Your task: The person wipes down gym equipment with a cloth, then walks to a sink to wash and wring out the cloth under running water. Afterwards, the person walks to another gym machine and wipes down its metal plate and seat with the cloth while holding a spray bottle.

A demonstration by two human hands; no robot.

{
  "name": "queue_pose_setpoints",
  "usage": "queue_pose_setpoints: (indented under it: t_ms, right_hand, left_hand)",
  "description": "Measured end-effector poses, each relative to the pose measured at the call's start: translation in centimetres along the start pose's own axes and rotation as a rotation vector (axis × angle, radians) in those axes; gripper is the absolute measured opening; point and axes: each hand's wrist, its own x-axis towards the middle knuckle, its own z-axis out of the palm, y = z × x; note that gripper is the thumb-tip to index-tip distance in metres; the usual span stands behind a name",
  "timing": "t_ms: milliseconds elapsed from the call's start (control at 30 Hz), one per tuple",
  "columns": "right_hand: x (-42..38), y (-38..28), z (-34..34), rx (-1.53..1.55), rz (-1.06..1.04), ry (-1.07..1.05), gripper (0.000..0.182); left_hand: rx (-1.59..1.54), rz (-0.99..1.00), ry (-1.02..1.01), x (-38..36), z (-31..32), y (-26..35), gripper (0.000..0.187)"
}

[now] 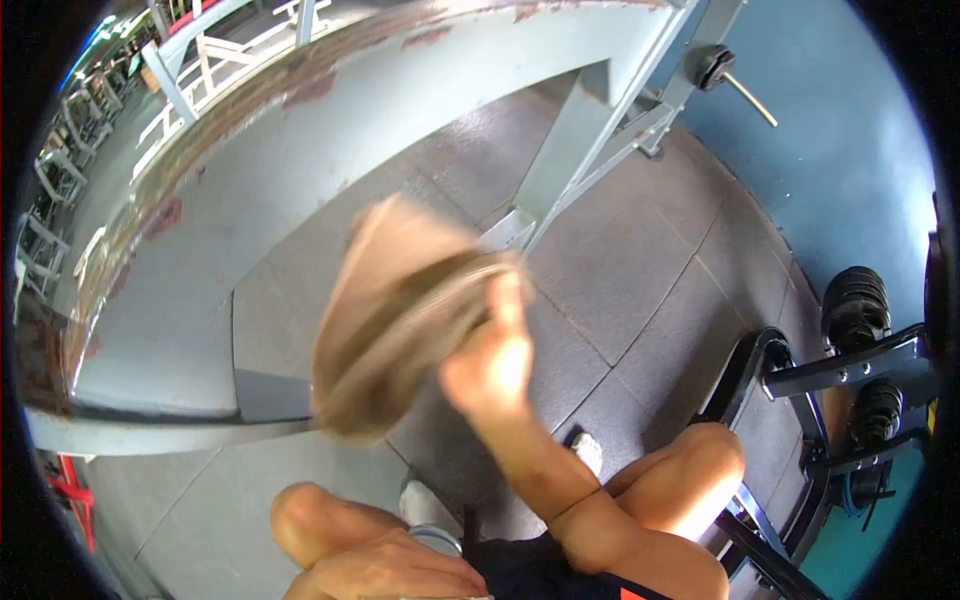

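Note:
My right hand (492, 368) is raised in front of me, its fingers closed on the edge of a brown cloth (390, 320). The cloth is smeared by motion and hangs out to the left, over the floor and close to a worn grey padded bench (400, 105). Down at the bottom edge, my left hand (395, 568) lies across my lap by the left knee, its fingers stretched out toward the dark shorts (530, 570). Just above that hand shows a pale round rim (437, 540), mostly hidden.
Grey metal posts (575, 150) carry the bench on the dark tiled floor (650, 270). To my right stands a black rack (780, 375) with dumbbells (856, 305), beside a blue wall (830, 120). White-framed gym machines (215, 65) fill the far left.

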Motion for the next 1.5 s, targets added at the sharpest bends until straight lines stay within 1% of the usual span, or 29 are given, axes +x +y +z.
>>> queue_pose_setpoints:
  t_ms: [33,100,133,167,233,333,400,467,500,533,600,633,700,733,767,800,833,867,900,933,1000,1033,1100,1167,1233,1300,1367,1433,1500]
  right_hand:
    - [1.9,-2.7,0.7,-0.068,-0.225,-0.044,0.046]
    - [5.7,-8.2,2.1,-0.183,-0.697,-0.093,0.046]
    - [9.0,-10.7,2.2,-0.217,-0.916,0.026,0.049]
    - [12.2,-14.0,1.5,-0.899,-1.175,0.320,0.052]
    - [17.3,-18.6,2.9,-1.152,-1.203,0.120,0.052]
    - [21.7,-16.7,-1.8,-1.428,-1.399,0.113,0.066]
    - [22.2,-13.4,-8.4,-1.282,-1.073,0.252,0.066]
    - [21.1,-9.4,-15.3,-1.341,-1.070,0.147,0.068]
    - [20.3,-8.1,-17.1,-1.315,-1.026,0.238,0.067]
    - [20.1,-7.6,-17.0,-1.283,-0.980,0.324,0.066]
    - [22.5,-11.0,-15.0,-1.045,-0.740,0.305,0.065]
    - [23.4,-13.6,-10.7,-1.159,-0.804,0.460,0.066]
    - [22.5,-20.2,3.1,-1.055,-0.879,0.197,0.058]
    - [21.8,-23.7,8.0,-1.100,-1.105,0.065,0.054]
    - [23.0,-27.2,12.3,-1.082,-1.191,-0.059,0.055]
    - [22.0,-29.1,17.1,-1.021,-1.189,-0.059,0.056]
    - [20.6,-29.9,20.1,-0.869,-1.052,-0.051,0.062]
    - [17.7,-30.1,22.3,-0.908,-0.891,0.130,0.076]
    - [20.3,-33.1,22.2,-0.743,-0.723,-0.116,0.080]
    - [19.6,-32.1,21.5,-0.799,-0.724,-0.181,0.079]
    - [23.0,-30.0,15.2,-0.887,-1.003,-0.197,0.080]
    - [23.9,-28.4,11.7,-0.915,-1.136,-0.167,0.076]
    - [23.9,-23.2,3.1,-0.885,-1.225,-0.002,0.070]
    - [23.0,-17.2,-6.1,-0.803,-1.142,0.186,0.063]
    - [22.2,-11.1,-13.9,-0.798,-0.966,0.291,0.057]
    - [25.4,-6.3,-24.9,-1.086,-0.704,0.349,0.039]
    - [18.9,-2.0,-20.7,-1.214,-0.701,0.398,0.041]
    - [16.0,-0.7,-16.1,-1.327,-0.733,0.406,0.038]
    - [16.1,-2.1,-14.3,-1.425,-0.710,0.321,0.037]
  left_hand:
    - [0.055,-0.082,-0.011,0.2,-0.4,0.8,0.036]
    - [0.012,-0.074,-0.002,0.4,-0.5,0.5,0.035]
    - [-0.012,-0.073,0.001,0.5,-0.4,0.3,0.035]
    - [-0.010,-0.077,0.002,0.7,-0.3,0.3,0.034]
    - [-0.006,-0.091,0.005,1.2,-0.5,0.3,0.033]
    - [-0.037,-0.080,-0.086,2.2,-1.2,-0.6,0.032]
    - [-0.042,-0.041,-0.046,2.9,-1.4,-1.2,0.032]
    - [-0.041,-0.056,-0.031,3.5,-1.5,-1.8,0.032]
    - [-0.038,-0.088,-0.039,3.6,-1.5,-2.0,0.032]
    - [-0.030,-0.122,-0.043,3.8,-1.8,-2.1,0.032]
    - [-0.005,-0.133,-0.026,4.3,-2.1,-2.2,0.032]
    - [-0.003,-0.143,-0.017,4.5,-2.1,-2.2,0.032]
    - [-0.036,-0.131,-0.054,5.3,-2.9,-2.1,0.030]
    - [-0.058,-0.133,-0.073,5.8,-3.6,-2.0,0.029]
    - [-0.089,-0.143,-0.091,6.2,-4.0,-1.9,0.029]
    - [-0.132,-0.163,-0.106,6.2,-4.0,-1.9,0.028]
    - [-0.171,-0.182,-0.117,6.0,-3.8,-2.1,0.027]
    - [-0.128,-0.169,-0.073,5.6,-3.2,-2.3,0.028]
    - [-0.074,-0.150,-0.028,5.4,-2.7,-2.7,0.029]
    - [-0.016,-0.129,0.014,5.2,-2.2,-2.8,0.031]
    - [0.031,-0.138,-0.013,5.0,-2.1,-2.8,0.031]
    - [0.048,-0.138,-0.016,4.8,-1.9,-2.7,0.031]
    - [0.067,-0.136,-0.023,4.6,-1.5,-2.7,0.030]
    - [0.069,-0.135,-0.042,4.7,-1.2,-2.6,0.030]
    - [0.067,-0.163,-0.066,5.0,-0.9,-2.4,0.030]
    - [0.044,-0.173,-0.101,5.5,-0.8,-2.7,0.030]
    - [-0.003,-0.165,-0.134,5.9,-0.6,-3.0,0.030]
    - [0.041,-0.133,-0.128,6.4,-0.5,-3.1,0.030]
    - [0.081,-0.128,-0.113,6.5,-0.6,-2.7,0.031]
